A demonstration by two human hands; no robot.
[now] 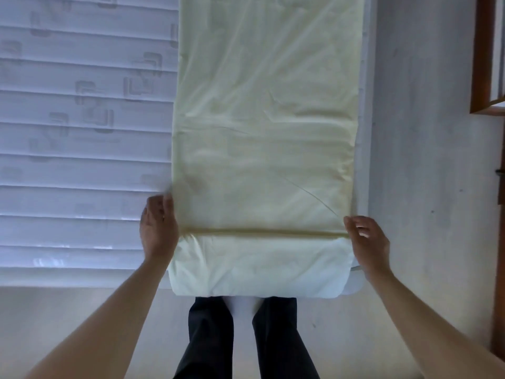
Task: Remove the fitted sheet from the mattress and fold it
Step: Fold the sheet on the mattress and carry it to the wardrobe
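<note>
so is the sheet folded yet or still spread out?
Folded into a long strip: the sheet lies narrow on the bare mattress, both hands at its near corners.

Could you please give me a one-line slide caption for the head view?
Both hands, left hand and right hand, pinch the near corners of the folded pale yellow sheet on the bare mattress.

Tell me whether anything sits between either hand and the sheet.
Nothing visible does. The left hand and right hand are already at the near corners of the folded yellow sheet, which lies on the bare mattress.
</note>
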